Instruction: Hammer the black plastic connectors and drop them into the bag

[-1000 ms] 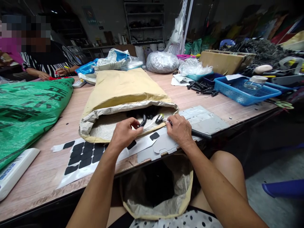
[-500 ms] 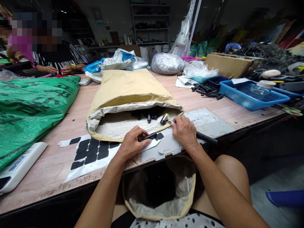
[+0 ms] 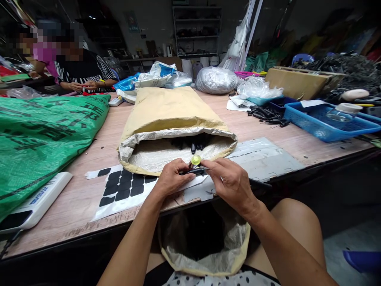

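My left hand [image 3: 172, 178] is closed, pinching a slim black tube-like piece [image 3: 192, 172] low over the table's front edge. In my right hand [image 3: 230, 182] is a small hammer [image 3: 195, 160] with a yellow striking face. Its head sits at the black piece, close to my left fingertips, and its black grip sticks out to the right. Whether the head touches the piece I cannot tell. Just behind lies an open tan sack [image 3: 175, 107] with black pieces in its mouth. A white sheet with square black stickers [image 3: 122, 186] lies left of my left hand.
Grey cardboard [image 3: 263, 155] lies at the table edge; another open sack [image 3: 205, 267] is in my lap. A green sack [image 3: 50, 131] and a white device [image 3: 44, 202] stand left, a blue basket [image 3: 330, 123] right. A co-worker [image 3: 86, 75] sits across the table.
My right hand has moved left with the hammer, bringing its head to the black piece. The yellow face now points towards me. The view has shifted slightly left.
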`<state>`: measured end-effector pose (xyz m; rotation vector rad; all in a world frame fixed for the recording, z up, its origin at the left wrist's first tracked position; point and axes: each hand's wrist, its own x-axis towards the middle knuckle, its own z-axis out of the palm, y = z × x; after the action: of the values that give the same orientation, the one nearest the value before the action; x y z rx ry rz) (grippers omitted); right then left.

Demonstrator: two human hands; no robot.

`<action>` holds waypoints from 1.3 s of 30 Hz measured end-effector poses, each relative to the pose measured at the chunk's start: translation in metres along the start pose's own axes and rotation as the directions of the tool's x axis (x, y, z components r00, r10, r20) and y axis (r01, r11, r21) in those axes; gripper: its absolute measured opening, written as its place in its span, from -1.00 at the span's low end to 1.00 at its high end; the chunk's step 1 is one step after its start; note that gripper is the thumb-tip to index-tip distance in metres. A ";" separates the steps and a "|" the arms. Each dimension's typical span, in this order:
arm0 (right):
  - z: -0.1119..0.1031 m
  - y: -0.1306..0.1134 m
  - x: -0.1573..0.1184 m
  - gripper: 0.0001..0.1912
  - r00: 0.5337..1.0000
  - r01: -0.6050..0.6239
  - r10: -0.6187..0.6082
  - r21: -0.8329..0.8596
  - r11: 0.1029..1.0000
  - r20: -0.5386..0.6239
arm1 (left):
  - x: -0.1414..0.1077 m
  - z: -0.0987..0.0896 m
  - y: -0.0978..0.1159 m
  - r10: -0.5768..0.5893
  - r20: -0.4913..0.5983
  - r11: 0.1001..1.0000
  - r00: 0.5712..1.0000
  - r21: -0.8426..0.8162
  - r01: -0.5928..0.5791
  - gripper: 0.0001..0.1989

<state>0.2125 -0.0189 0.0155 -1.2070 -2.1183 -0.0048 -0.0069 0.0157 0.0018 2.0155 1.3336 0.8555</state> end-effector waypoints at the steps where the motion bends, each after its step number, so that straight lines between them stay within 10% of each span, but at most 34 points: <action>1: 0.001 -0.001 -0.001 -0.62 1.000 0.007 -0.007 -0.030 1.000 0.024 | 0.000 0.000 0.000 0.003 0.002 1.000 1.000 0.001 -0.003 -0.87; 39: 0.019 0.072 0.015 -0.68 0.955 -0.296 0.282 -0.267 0.917 -0.090 | -0.001 0.002 -0.005 -0.114 -0.001 0.992 0.993 -0.050 0.114 -0.78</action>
<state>0.2517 0.0396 -0.0139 -1.6619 -1.9209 -0.2046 -0.0091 0.0161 -0.0035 1.8809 1.4015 0.8330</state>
